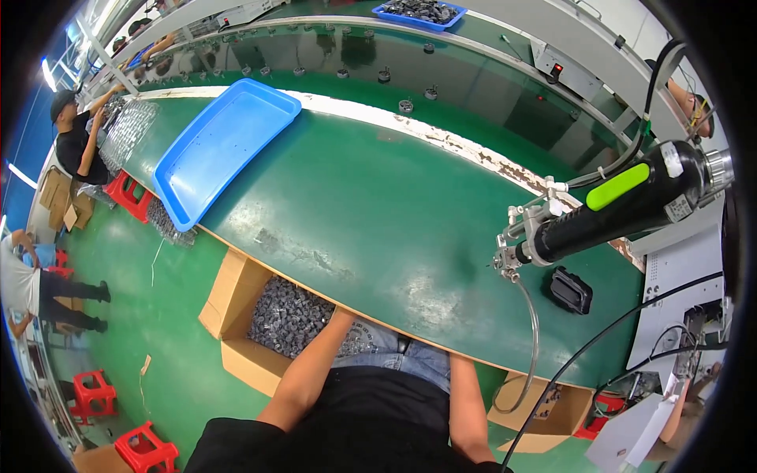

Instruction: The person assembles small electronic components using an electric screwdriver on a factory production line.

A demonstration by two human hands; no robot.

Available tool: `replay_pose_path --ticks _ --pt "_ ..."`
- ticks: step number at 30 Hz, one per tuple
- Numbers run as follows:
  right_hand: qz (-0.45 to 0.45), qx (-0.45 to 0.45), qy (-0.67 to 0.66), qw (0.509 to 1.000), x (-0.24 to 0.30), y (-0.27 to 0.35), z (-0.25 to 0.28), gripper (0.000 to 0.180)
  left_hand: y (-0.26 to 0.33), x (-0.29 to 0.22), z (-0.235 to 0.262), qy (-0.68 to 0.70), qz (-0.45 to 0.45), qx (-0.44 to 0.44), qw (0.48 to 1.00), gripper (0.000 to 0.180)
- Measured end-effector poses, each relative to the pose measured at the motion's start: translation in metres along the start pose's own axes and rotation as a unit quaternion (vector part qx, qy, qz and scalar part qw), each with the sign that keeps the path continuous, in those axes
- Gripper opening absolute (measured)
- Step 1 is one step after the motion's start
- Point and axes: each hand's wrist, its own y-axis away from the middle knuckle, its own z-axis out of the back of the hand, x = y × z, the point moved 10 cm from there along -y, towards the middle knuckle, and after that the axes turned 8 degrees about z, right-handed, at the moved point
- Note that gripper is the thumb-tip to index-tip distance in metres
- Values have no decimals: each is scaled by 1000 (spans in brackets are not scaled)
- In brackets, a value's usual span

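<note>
Closest to you, both forearms run down past the near edge of the green table (378,197) and your hands are hidden beneath it, so you cannot tell whether either one is spread wide, half closed or holding something. Your left arm (309,370) points toward the open cardboard box (236,311) at your left knee, which is filled with small dark grey parts (285,319); your right arm (467,406) drops beside a second cardboard box (544,410) at your right. On the table to your right lies a small black plastic part (570,290), and just above it hangs a black power screwdriver with a green grip patch (619,201), trailing a clear hose. Farther out to the left, a blue plastic tray (225,146) rests on the table, tilted over its edge. Beyond it, the conveyor belt (410,67) carries small round pieces, and another blue tray of dark parts (419,13) sits at the far side.
</note>
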Motion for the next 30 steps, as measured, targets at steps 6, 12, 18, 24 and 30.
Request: replay_pose_path --ticks 6,12,18,24,30 --pt "-44 -10 42 998 -28 18 -6 52 -5 6 -21 -36 -33 -10 999 51" --pt "-90 65 -154 982 -14 85 37 65 -9 25 -26 -72 -68 -24 995 51" --pt "-229 304 -279 882 60 216 223 73 -15 39 -32 -105 -89 -50 989 51" --pt "242 -17 -455 857 127 188 414 61 -29 24 -45 -139 -143 -69 977 52" --pt "164 -255 -299 905 193 66 447 83 -33 30 -52 -160 -118 -25 980 54"
